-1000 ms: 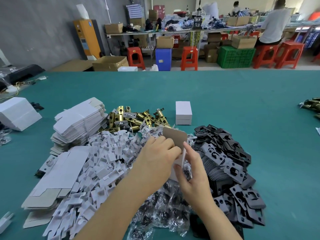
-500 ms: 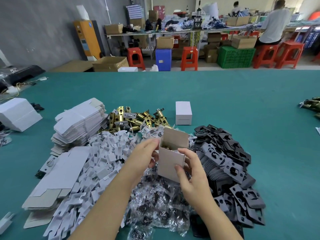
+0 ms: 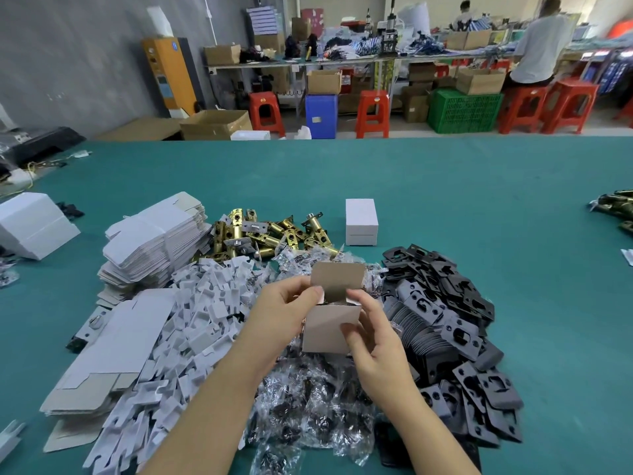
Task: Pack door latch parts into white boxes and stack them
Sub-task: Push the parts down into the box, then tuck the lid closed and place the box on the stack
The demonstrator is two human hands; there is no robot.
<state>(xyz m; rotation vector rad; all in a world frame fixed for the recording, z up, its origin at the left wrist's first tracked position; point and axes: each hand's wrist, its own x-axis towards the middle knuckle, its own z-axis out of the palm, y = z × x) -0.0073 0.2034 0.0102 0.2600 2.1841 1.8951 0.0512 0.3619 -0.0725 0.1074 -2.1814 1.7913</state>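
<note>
I hold a small white box (image 3: 325, 327) upright above the piles, its brown-lined top flap standing open. My left hand (image 3: 284, 313) pinches a side flap at the box's left top edge. My right hand (image 3: 373, 334) grips the box's right side, thumb on the front face and a finger on the right side flap. Something dark shows inside the opening. A closed white box (image 3: 361, 221) stands farther back on the green table (image 3: 445, 207). Brass latches (image 3: 270, 234), bagged screws (image 3: 308, 406), black plates (image 3: 455, 330) and white card inserts (image 3: 191, 330) lie around.
Flat unfolded cartons (image 3: 154, 238) are stacked at the left, more flats (image 3: 113, 344) lie in front of them. A larger white box (image 3: 32, 228) sits at the far left edge. More brass parts (image 3: 616, 207) lie at the right edge. People work at benches beyond the table.
The box has been turned upright and its top has come open. My left hand has moved off the box's front to its left side flap; my right thumb now lies across the front.
</note>
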